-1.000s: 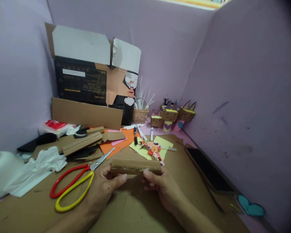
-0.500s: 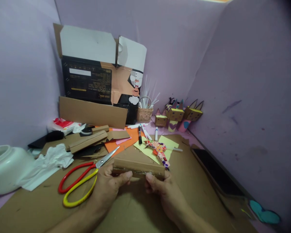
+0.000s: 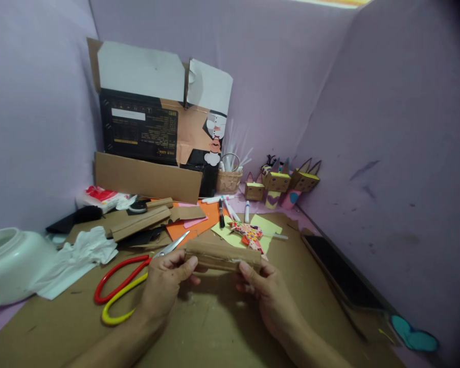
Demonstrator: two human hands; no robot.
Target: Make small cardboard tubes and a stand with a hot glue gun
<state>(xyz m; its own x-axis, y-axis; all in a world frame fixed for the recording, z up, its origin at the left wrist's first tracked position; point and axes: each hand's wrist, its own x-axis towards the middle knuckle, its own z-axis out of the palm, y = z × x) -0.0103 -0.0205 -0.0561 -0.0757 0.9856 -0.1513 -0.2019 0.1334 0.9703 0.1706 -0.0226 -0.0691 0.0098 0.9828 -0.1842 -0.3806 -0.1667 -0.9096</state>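
A long folded brown cardboard piece (image 3: pixel 222 255) is held level just above the cardboard work mat (image 3: pixel 222 327). My left hand (image 3: pixel 164 283) pinches its left end, thumb on the near face. My right hand (image 3: pixel 266 294) grips its right end, fingers curled round it. Red and yellow scissors (image 3: pixel 126 286) lie just left of my left hand, blades pointing toward the cardboard piece. A patterned glue gun (image 3: pixel 249 235) rests on yellow paper (image 3: pixel 266 225) right behind the piece.
A printed cardboard box (image 3: pixel 157 128) stands open at the back. Cardboard strips (image 3: pixel 138 222), orange paper (image 3: pixel 203 217) and markers (image 3: pixel 221 212) lie mid-table. A white tub (image 3: pixel 7 260) and crumpled tissue (image 3: pixel 80 253) sit left. Small cardboard figures (image 3: pixel 279 181) and a basket (image 3: pixel 228 179) stand back right; a dark tablet (image 3: pixel 337 273) lies right.
Both hands have turned the cardboard piece and raised it slightly away from me. The view has shifted a little to the left, so table items appear further right.
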